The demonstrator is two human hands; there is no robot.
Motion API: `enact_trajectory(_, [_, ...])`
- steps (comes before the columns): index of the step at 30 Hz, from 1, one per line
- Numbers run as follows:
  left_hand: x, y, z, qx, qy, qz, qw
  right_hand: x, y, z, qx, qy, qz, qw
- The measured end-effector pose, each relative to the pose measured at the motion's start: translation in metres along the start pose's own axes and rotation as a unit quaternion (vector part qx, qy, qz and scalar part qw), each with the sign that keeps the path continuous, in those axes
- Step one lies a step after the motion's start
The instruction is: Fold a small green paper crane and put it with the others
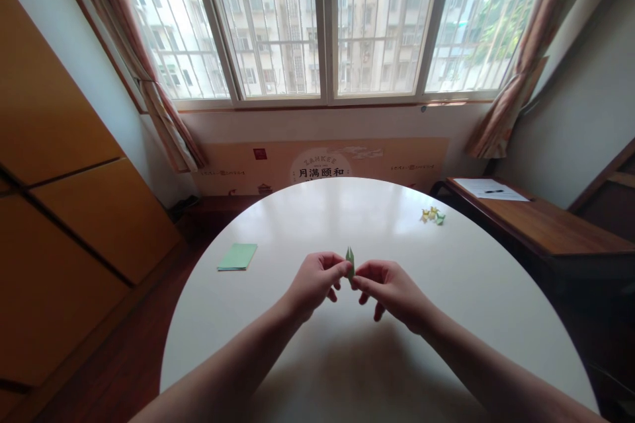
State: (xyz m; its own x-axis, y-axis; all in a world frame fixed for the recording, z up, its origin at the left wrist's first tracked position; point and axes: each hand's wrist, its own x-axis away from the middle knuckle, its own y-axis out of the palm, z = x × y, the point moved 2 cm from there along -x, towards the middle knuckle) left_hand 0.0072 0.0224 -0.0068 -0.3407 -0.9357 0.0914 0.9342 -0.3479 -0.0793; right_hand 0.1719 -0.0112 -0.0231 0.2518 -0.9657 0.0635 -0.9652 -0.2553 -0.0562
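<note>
Over the middle of a round white table (307,218), my left hand (315,281) and my right hand (391,291) meet in a pinch. Between their fingertips stands a small folded green paper piece (350,259), its two points sticking upward. Both hands have thumb and forefinger closed on it, with the other fingers curled under. The lower part of the paper is hidden by my fingers.
A stack of green paper sheets (237,256) lies on the table's left side. Small folded paper figures (432,215), yellow and green, sit at the far right. A wooden side table (546,225) with a sheet and pen stands right; wooden cabinets (74,211) stand left.
</note>
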Motion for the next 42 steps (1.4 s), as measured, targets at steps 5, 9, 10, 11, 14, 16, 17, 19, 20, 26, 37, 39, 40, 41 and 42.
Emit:
enact_trajectory(5, [0.001,-0.001,0.001,0.035,-0.046,-0.011,0.998,-0.001,-0.012,-0.003,0.019,-0.105,0.068,0.992])
enact_trajectory(9, [0.003,0.001,0.000,0.056,-0.073,-0.027,0.995,0.001,-0.012,-0.004,0.037,-0.136,0.053,0.989])
enact_trajectory(10, [0.003,0.002,0.000,0.059,-0.077,-0.029,0.995,0.001,-0.012,-0.004,0.047,-0.140,0.051,0.988])
enact_trajectory(11, [0.004,0.002,0.000,0.061,-0.080,-0.031,0.994,0.001,-0.011,-0.004,0.060,-0.146,0.052,0.986])
enact_trajectory(14, [0.003,0.001,-0.001,0.066,-0.083,-0.035,0.994,0.001,-0.011,-0.005,0.093,-0.165,0.062,0.980])
enact_trajectory(16, [0.002,0.000,-0.001,0.071,-0.084,-0.039,0.993,0.000,-0.011,-0.004,0.102,-0.172,0.064,0.978])
enact_trajectory(17, [0.002,0.000,-0.002,0.073,-0.084,-0.041,0.993,0.000,-0.012,-0.004,0.102,-0.172,0.063,0.978])
enact_trajectory(19, [0.002,0.000,-0.002,0.079,-0.088,-0.047,0.992,-0.001,-0.012,-0.002,0.098,-0.172,0.061,0.978])
enact_trajectory(20, [0.001,-0.001,-0.002,0.082,-0.091,-0.051,0.991,-0.001,-0.012,-0.002,0.095,-0.173,0.060,0.978])
enact_trajectory(26, [0.003,-0.001,-0.003,0.104,-0.104,-0.074,0.986,0.001,-0.010,-0.003,0.092,-0.188,0.053,0.976])
enact_trajectory(37, [0.002,0.004,-0.006,0.122,-0.114,-0.074,0.983,0.001,-0.013,-0.006,0.159,-0.218,0.084,0.959])
enact_trajectory(39, [0.003,0.005,-0.005,0.127,-0.117,-0.073,0.982,0.002,-0.013,-0.008,0.173,-0.236,0.084,0.953])
enact_trajectory(40, [0.004,0.005,-0.004,0.130,-0.118,-0.072,0.982,0.002,-0.013,-0.010,0.179,-0.243,0.082,0.950])
enact_trajectory(41, [0.004,0.005,-0.004,0.132,-0.119,-0.072,0.981,0.003,-0.012,-0.011,0.183,-0.248,0.079,0.948])
enact_trajectory(42, [0.004,0.006,-0.003,0.135,-0.119,-0.072,0.981,0.003,-0.012,-0.012,0.183,-0.251,0.076,0.947])
